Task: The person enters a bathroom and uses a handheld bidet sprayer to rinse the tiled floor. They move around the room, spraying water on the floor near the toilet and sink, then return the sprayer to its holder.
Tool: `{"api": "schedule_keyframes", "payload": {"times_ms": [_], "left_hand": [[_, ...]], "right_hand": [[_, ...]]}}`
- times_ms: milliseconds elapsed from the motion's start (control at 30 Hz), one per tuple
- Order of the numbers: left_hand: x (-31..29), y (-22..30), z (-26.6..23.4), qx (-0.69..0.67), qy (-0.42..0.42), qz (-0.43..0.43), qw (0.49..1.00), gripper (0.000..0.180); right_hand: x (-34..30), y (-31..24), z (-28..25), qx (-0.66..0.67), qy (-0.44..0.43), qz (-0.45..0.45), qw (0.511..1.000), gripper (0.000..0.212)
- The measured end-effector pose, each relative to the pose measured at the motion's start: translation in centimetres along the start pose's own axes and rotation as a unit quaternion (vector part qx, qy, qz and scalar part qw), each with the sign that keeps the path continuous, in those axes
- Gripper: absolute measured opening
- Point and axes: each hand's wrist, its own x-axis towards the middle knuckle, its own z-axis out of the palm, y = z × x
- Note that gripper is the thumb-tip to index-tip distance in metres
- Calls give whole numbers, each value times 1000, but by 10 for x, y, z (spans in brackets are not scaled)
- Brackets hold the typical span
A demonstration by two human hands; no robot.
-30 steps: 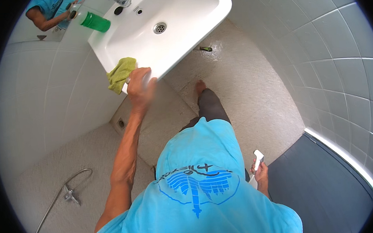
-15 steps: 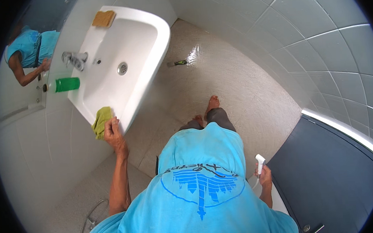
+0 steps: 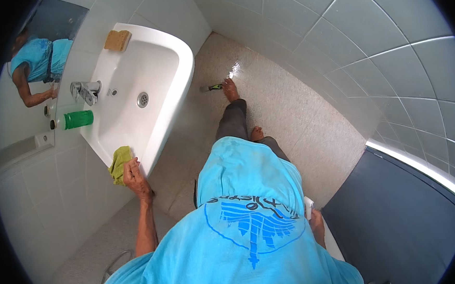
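Observation:
At the near corner of the white washbasin [image 3: 175,104], my left hand [image 3: 136,181] has its fingers curled together over a yellow-green cloth [image 3: 118,167]. The cloth is draped at that corner, and part of it hangs outside the rim. My right hand [image 3: 317,226] is low by my right side, wrapped round a white handheld spray head [image 3: 308,207]; my shirt covers part of it. On the floor beyond, my forward bare foot [image 3: 230,90] is against a black and green-handled brush or scraper [image 3: 212,87]; its exact kind is too small to tell.
A brown sponge [image 3: 117,40] sits on the basin's far corner, near the chrome tap [image 3: 86,92]. A green bottle [image 3: 78,119] lies on the basin's left edge, below a mirror [image 3: 26,92]. Grey tiled walls [image 3: 367,45] and a dark door [image 3: 393,210] bound the right side. The floor looks wet.
One foot has stepped forward to the tool on the floor. The spray head in my right hand has moved left, partly behind my shirt. My left hand stays at the basin corner.

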Motion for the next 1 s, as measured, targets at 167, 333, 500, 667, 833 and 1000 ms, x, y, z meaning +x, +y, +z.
{"api": "schedule_keyframes", "payload": {"times_ms": [167, 333, 500, 667, 833, 1000], "left_hand": [[3, -5, 2, -9, 23, 23, 999, 36], [1, -2, 1, 19, 28, 24, 999, 34], [3, -11, -5, 56, 6, 15, 998, 34], [0, -11, -3, 34, 16, 35, 999, 35], [2, -14, -1, 28, 20, 49, 998, 36], [7, -10, 2, 53, 19, 39, 998, 37]], "right_hand": [[9, -5, 4, 10, 12, 3, 1000, 50], [13, -4, 14, 10, 3, 20, 1000, 48], [-34, -61, 90, -180, 34, -82, 980, 48], [-26, -58, 71, -163, -7, -12, 987, 44], [-19, -42, 72, -2, 33, 74, 997, 40], [-18, -50, 84, -149, 53, 7, 987, 37]]}}
